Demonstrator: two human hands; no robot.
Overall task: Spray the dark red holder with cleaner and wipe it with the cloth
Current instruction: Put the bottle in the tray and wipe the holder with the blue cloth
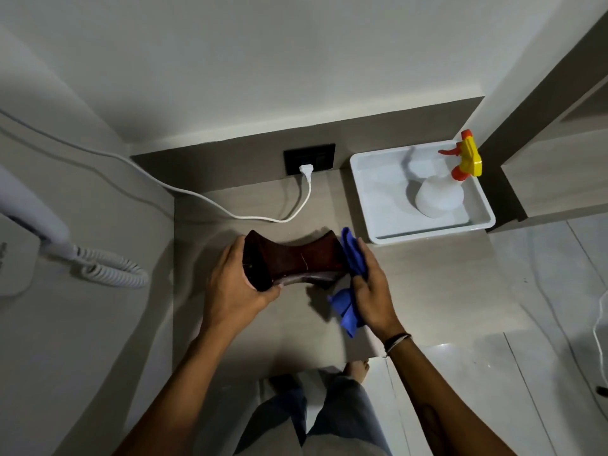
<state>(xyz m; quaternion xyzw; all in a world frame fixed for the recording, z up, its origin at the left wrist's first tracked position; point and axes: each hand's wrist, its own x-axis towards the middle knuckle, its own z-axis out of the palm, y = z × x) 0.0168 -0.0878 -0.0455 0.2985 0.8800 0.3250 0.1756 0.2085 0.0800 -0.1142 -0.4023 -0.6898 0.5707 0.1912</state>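
**Head view: both hands on the dark red holder, cloth at its right end**

Head camera looks down on two bare forearms that reach forward over the table (427, 291). The left hand (235, 284) is curled around the left end of the dark red holder (296, 261); its fingers go over the top edge and the thumb presses under the front edge, so this hand grips the holder firmly. The wrist is bent a little inward and the forearm runs down to the lower left of the frame.

The right hand (370, 287) is closed on a blue cloth (350, 258), with the palm turned toward the holder. The cloth is pressed against the right end of the holder, and a loose part of it hangs down below the hand. On the right wrist there is a thin band (396, 340).

The holder lies sideways between the two hands, narrow in the middle and wider at both ends, just above the table surface; whether it touches the table I cannot tell.

Behind the right hand stands a white tray (371, 205) with a white spray bottle (439, 195) in it, upright, with a yellow and orange head. Near the back wall a white plug (305, 168) sits in a black socket (296, 156). On the left wall hangs a white handset (36, 209) with a coiled cord.
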